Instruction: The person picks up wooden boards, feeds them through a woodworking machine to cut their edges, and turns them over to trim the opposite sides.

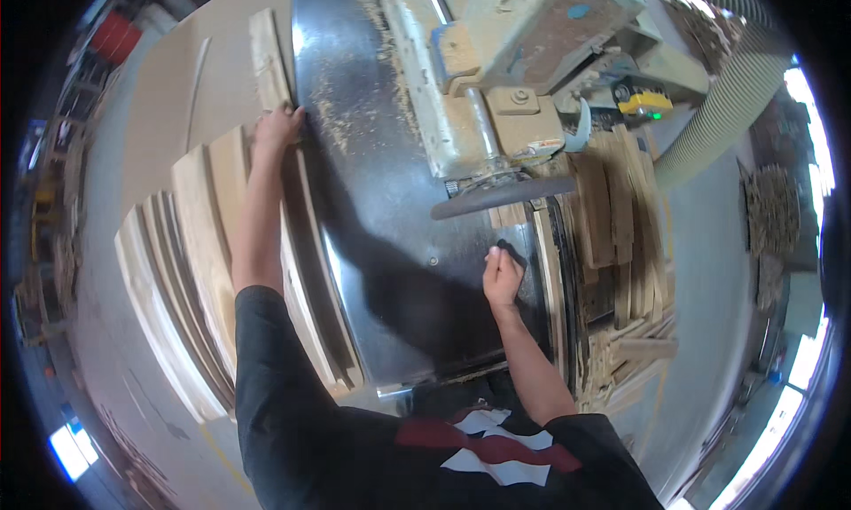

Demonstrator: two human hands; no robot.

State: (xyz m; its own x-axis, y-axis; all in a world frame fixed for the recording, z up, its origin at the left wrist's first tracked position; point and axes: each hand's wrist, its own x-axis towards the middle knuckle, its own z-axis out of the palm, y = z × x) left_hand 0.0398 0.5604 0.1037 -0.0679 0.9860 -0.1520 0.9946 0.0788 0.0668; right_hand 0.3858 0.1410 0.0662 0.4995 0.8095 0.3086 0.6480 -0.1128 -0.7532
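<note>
Note smooth grey floor (pixel 718 244) on right, seen again at left with scuffs and dark marks. Crossed by thin yellow line (pixel 226 461) at lower left; faintly yellow-marked at right too. Along left edge, note dark, crowded shelving (pixel 44 244), contents too blurred to tell. At upper left, red drum-like container (pixel 115 38). On far right, stacked wood (pixel 773 210) on floor, near pale greenish panel (pixel 802 288). Beyond, strong white light through tall openings (pixel 807 350); cannot tell windows from doors. At lower left, smaller bright window (pixel 73 451), bluish at edges. Darkens toward rim.
</note>
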